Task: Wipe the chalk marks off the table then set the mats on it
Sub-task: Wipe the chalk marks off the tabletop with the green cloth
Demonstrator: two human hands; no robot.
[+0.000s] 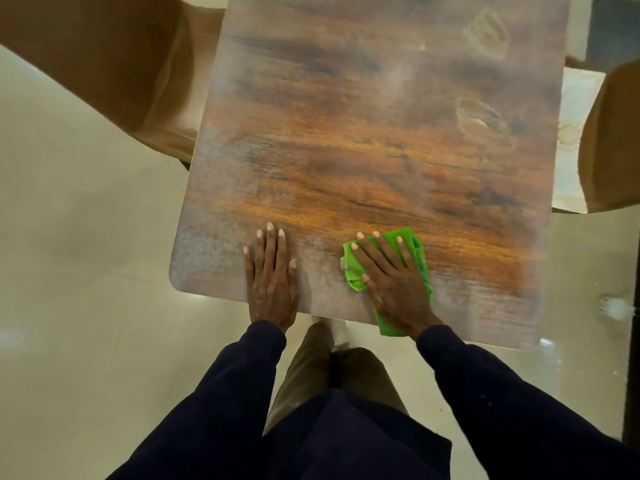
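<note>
My two hands lie flat on the near edge of a wood-grain table (pixel 346 133), seen from above in the lower middle of the frame. My left hand (pixel 272 282) rests on the bare tabletop, fingers straight and close together, grasping nothing. Just to its right in the frame, my right hand (pixel 394 282) presses down on a bright green cloth (pixel 420 258), fingers spread and straight across it rather than curled round it. The cloth shows past my fingertips and hangs a little over the table's near edge by my wrist.

The tabletop is streaked orange and dark brown, with a greyish, dusty haze along its left side and near corner. Two pale chalk marks (pixel 486 32) show in the upper right of the frame, one near the table's far corner and a second (pixel 479 116) below it, both well apart from the cloth.

A brown chair (pixel 104 64) fills the upper left of the frame and another (pixel 613 140) stands at the right edge, both drawn up against the table. The floor (pixel 69 237) is glossy cream tile, with a small white smudge (pixel 614 306) at lower right. My dark sleeves (pixel 225 393) and tan trousers (pixel 311 368) fill the bottom.
</note>
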